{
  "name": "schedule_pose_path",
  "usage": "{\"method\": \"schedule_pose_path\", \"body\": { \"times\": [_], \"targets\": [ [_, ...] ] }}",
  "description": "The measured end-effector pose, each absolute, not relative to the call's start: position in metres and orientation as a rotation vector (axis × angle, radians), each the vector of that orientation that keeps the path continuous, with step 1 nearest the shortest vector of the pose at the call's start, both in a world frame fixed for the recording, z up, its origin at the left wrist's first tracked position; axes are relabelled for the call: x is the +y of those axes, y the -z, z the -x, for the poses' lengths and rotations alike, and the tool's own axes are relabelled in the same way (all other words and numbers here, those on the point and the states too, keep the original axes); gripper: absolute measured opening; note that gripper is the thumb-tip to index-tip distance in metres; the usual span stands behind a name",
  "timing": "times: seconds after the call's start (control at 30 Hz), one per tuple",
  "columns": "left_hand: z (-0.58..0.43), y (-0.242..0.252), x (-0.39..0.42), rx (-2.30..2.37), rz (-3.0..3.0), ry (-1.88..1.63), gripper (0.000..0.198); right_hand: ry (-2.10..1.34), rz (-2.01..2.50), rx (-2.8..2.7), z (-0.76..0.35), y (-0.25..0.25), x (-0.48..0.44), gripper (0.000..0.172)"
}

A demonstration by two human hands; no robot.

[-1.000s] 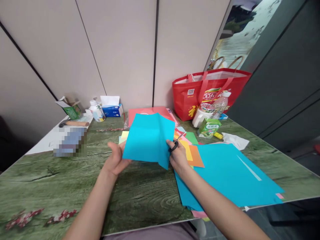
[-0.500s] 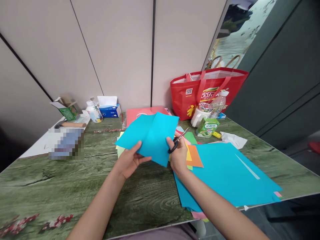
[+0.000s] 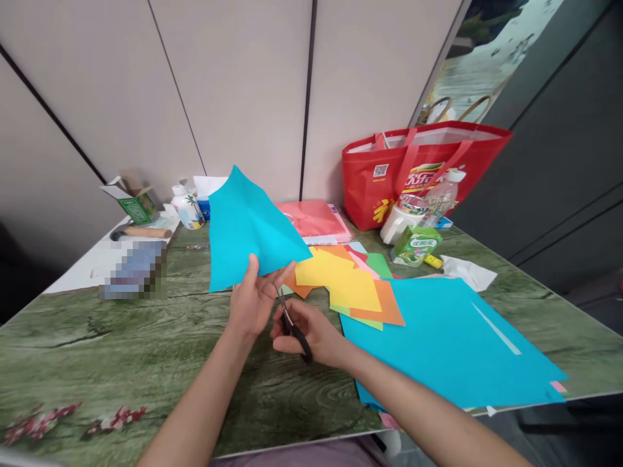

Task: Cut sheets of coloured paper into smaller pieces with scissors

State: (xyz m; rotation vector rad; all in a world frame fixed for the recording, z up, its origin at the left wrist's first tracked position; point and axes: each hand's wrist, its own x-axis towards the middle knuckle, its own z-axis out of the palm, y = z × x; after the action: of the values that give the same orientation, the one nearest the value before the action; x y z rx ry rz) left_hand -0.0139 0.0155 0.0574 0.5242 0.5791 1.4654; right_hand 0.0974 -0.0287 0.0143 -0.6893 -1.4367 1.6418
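**Blue sheet raised over scissors at table's near middle**

Where the green table (image 3: 121,363) shows its near middle, the blue sheet (image 3: 246,227) stands tilted, long axis up-left, pinched at its lower edge by the left hand (image 3: 253,301). Just right and below, the right hand (image 3: 311,337) grips the scissors (image 3: 292,321), blades narrow, tips pointing up at that lower edge.

Two hands, left (image 3: 253,299) and right (image 3: 311,334). One pair of scissors (image 3: 292,321). Two blue sheets, one held (image 3: 243,227), one at the surface's right edge (image 3: 448,344). One red bag (image 3: 413,162), one green carton (image 3: 413,245), one tissue box (image 3: 207,191).
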Motion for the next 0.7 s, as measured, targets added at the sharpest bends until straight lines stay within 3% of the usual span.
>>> {"method": "schedule_pose_path", "body": {
  "times": [0.33,0.7],
  "targets": [
    [0.002,-0.054,0.002,0.792,-0.503,-1.258,0.050,-1.555,0.695,-1.428,-0.101,-0.024,-0.026,0.039],
    [-0.004,-0.047,-0.001,0.831,-0.497,-1.263,0.040,-1.440,0.747,-1.450,-0.105,-0.030,-0.025,0.046]
  ]
}}
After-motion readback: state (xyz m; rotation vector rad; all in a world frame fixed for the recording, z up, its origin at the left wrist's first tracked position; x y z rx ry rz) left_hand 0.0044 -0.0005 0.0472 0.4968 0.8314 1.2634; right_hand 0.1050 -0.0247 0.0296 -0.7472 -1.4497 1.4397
